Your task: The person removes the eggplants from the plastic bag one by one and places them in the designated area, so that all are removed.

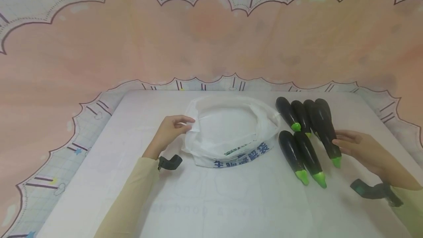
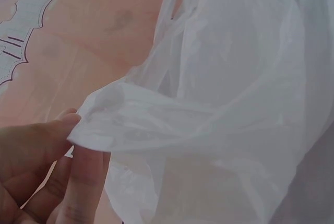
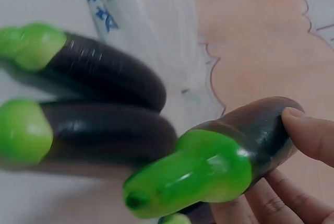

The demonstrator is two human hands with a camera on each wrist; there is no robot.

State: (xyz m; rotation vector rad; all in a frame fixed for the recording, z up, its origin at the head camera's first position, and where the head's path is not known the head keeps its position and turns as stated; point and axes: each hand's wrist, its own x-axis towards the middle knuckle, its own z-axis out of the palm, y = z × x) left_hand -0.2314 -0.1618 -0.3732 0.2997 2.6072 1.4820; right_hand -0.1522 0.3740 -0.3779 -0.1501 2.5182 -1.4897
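Note:
My left hand [image 1: 172,131] pinches the left rim of a white plastic bag [image 1: 205,155] between thumb and fingers. The bag stands with its mouth spread and bears blue lettering on its front. In the left wrist view the bag's thin edge [image 2: 120,114] is stretched out from the fingertips. My right hand [image 1: 367,151] grips an eggplant [image 1: 325,127] with a green stem end, tilted and seemingly raised above the table. The right wrist view shows the thumb on top of this eggplant [image 3: 266,127] and fingers beneath. Two eggplants [image 1: 292,153] lie between the bag and that hand.
Several more eggplants [image 1: 286,111] lie in a row behind, right of the bag; the held one partly hides some. A white sheet covers the table [image 1: 211,201]. Behind it hangs a pink-orange patterned cloth [image 1: 211,43]. Each wrist wears a dark camera mount [image 1: 170,162].

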